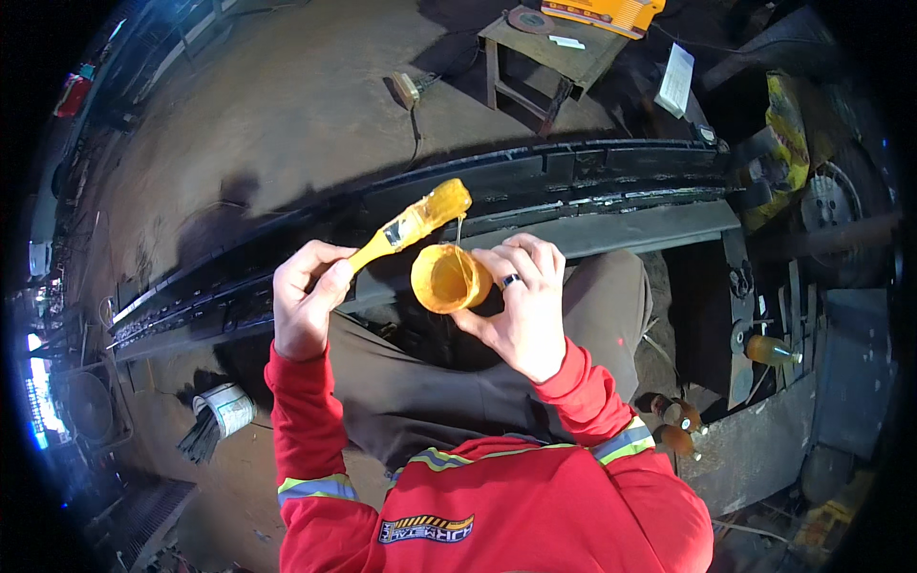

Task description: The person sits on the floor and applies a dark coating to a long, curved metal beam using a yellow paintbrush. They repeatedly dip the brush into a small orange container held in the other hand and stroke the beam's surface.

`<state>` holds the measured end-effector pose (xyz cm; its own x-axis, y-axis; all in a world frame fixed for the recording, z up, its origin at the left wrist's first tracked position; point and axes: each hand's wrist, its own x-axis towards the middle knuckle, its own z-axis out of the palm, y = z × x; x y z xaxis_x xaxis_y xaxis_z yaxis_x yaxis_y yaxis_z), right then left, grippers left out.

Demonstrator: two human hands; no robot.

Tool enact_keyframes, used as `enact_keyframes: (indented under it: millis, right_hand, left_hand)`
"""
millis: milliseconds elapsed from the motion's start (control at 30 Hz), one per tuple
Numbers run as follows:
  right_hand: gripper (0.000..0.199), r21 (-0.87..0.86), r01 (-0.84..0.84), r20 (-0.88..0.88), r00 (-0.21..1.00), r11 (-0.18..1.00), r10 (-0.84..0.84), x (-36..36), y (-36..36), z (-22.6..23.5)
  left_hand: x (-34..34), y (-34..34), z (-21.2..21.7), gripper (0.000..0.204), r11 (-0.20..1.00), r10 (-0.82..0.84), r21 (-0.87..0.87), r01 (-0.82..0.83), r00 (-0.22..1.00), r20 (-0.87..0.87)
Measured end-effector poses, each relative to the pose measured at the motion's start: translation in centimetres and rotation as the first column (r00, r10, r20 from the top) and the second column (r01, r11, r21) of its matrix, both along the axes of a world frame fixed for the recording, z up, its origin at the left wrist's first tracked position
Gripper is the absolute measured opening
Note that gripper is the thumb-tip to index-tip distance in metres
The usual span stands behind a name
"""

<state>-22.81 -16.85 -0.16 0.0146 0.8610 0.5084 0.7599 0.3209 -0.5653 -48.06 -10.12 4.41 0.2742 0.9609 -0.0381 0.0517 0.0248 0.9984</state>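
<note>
My left hand [313, 294] is closed round the handle of a yellow paintbrush [411, 225]. Its bristles, thick with yellow paint, point up to the right. A thin strand of paint hangs from them toward a small yellow cup [445, 280]. My right hand [523, 298] grips that cup by its right side, a dark ring on one finger. The cup is tilted so its round mouth faces up toward me, and yellow coats its inside. Brush and cup are apart, both held above my lap. Behind them runs a long dark metal beam [611, 169].
A small metal stool [564, 57] at the back carries a disc and an orange case [611, 13]. A plug connector [407, 90] with a cord lies on the floor. Left stands a can of dark rods [227, 409]; right, several bottles [676, 440] and metal plates.
</note>
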Motion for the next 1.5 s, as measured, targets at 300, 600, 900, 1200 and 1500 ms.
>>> enact_keyframes:
  millis: [300,600,900,1200,1500]
  right_hand:
    - [0.067,0.021,-0.060,-0.004,0.998,0.998,0.060,-1.1,0.6,-0.9]
    - [0.070,0.132,0.048,-0.029,0.999,0.990,-0.045,1.8,1.9,-2.1]
    - [0.064,-0.062,0.281,-0.139,0.948,0.958,-0.287,6.9,0.5,-2.5]
    - [0.078,-0.108,0.373,-0.368,0.846,0.921,-0.386,7.8,3.6,-2.8]
    - [0.073,-0.019,0.347,-0.408,0.854,0.938,-0.324,7.8,5.6,-3.4]
  left_hand:
    - [-3.1,0.4,7.8,0.024,0.938,0.042,0.313,-0.152,0.943,0.331]
    - [-8.1,-0.5,5.5,0.029,0.973,0.167,0.152,-0.173,0.985,0.050]
    - [-12.2,4.3,-1.7,0.018,1.000,0.026,-0.002,-0.030,0.906,-0.422]
    - [-10.4,7.1,-2.6,0.019,0.893,-0.071,0.197,0.405,0.559,-0.826]
    - [-10.2,9.6,-0.3,0.013,0.946,-0.122,0.086,0.311,0.592,-0.797]
